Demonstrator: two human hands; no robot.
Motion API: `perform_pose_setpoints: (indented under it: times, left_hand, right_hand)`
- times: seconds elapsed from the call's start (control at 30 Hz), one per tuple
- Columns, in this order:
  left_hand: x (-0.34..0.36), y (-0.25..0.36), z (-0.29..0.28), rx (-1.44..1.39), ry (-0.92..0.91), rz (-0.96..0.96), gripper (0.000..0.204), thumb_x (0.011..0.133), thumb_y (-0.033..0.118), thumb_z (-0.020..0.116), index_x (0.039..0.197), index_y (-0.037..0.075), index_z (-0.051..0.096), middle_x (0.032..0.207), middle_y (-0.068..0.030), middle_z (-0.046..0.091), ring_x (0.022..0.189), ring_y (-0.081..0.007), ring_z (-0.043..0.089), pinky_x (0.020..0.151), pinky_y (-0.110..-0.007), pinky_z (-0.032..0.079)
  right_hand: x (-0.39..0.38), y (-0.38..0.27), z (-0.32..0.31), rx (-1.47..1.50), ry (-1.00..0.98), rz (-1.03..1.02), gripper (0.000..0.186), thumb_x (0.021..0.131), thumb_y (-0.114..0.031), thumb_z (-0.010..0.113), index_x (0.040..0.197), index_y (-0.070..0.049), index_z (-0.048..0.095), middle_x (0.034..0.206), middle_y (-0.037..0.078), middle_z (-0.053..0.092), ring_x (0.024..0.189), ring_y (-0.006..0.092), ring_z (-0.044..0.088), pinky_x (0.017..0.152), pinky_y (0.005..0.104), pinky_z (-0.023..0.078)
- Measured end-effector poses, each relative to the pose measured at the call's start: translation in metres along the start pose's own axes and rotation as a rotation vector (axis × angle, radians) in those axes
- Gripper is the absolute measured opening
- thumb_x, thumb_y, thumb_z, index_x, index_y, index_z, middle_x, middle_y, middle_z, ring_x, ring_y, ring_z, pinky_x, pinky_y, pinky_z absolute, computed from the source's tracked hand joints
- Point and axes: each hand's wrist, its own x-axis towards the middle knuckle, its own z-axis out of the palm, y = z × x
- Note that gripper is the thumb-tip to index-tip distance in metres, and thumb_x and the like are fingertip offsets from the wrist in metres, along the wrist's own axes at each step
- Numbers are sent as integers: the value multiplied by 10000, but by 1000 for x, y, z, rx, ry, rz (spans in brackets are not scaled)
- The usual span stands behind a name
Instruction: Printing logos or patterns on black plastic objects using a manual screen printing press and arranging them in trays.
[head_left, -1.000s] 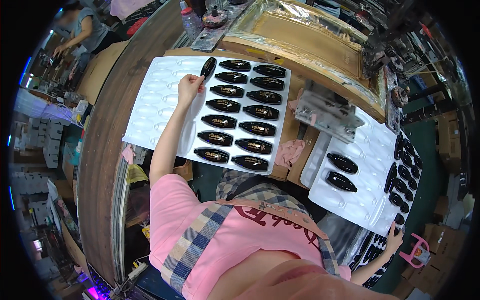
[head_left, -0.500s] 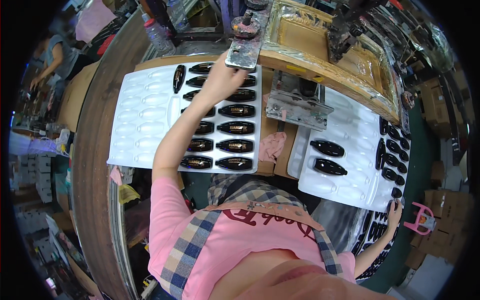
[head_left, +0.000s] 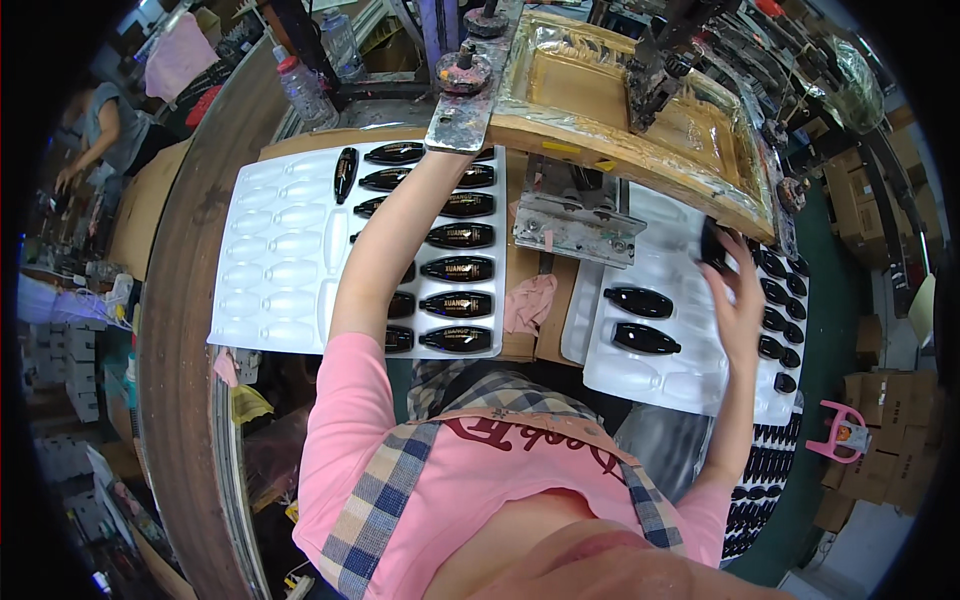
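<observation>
Under the paint-stained metal plate [head_left: 458, 125] of the frame, my left hand [head_left: 452, 165] reaches in over the left white tray; its fingers are hidden. That left tray [head_left: 245, 335] bears glossy black bottle-shaped pieces with gold print [head_left: 458, 269] in its right-hand columns. One black piece [head_left: 345, 175] stands lengthwise apart from them. My right hand [head_left: 738, 305], slightly blurred, is closed on a black bottle-shaped piece [head_left: 713, 246] above the right white tray [head_left: 655, 383]. Two black pieces without visible print [head_left: 640, 302] lie left of that hand, with several more along the tray's right side.
A wooden screen frame [head_left: 620, 155] on a metal rig overhangs both trays. Between them sit a metal fixture [head_left: 575, 225] and a pink cloth [head_left: 530, 303]. More black pieces [head_left: 765, 465] lie below right, near a pink stool [head_left: 838, 430]. A co-worker [head_left: 110, 125] is far left.
My right hand has moved from the right tray's near right corner up and inward, and now holds a black piece. My left hand has gone farther under the metal plate.
</observation>
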Motion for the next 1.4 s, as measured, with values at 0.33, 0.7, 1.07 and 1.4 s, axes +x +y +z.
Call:
perform_pose_setpoints:
  times: [0.33, 0.7, 1.07, 1.4]
  left_hand:
    - [-114, 6, -131, -40, 277, -204, 163, 839, 130, 576, 908, -16, 597, 807, -31, 598, 731, -90, 545, 700, -217, 431]
    - [-233, -17, -203, 214, 741, -282, 147, 842, 109, 571, 812, -23, 515, 686, -66, 573, 601, -101, 557, 592, -205, 471]
    - [-240, -51, -188, 320, 832, -354, 193, 837, 143, 585, 757, -13, 506, 667, -61, 583, 590, -83, 549, 555, -195, 439]
    - [-227, -15, -170, 1035, 543, -495, 200, 786, 166, 624, 798, -30, 584, 608, -107, 552, 531, -204, 513, 542, -294, 421]
  right_hand:
    - [68, -32, 97, -171, -246, -287, 329, 780, -233, 621, 1016, -13, 557, 841, 151, 598, 712, 273, 557, 695, 329, 433]
    - [11, 16, 21, -137, 54, -91, 500, 826, -99, 567, 1265, 14, 358, 1256, 167, 427, 1045, 247, 528, 860, 332, 417]
    - [-135, 187, -169, -936, 58, 774, 689, 819, -499, 484, 1265, 13, 368, 1293, 286, 320, 1191, 390, 345, 974, 387, 296]
    - [-183, 228, -210, -910, 122, 567, 464, 874, -376, 440, 1166, -19, 493, 1123, 219, 505, 1072, 336, 459, 915, 381, 356]
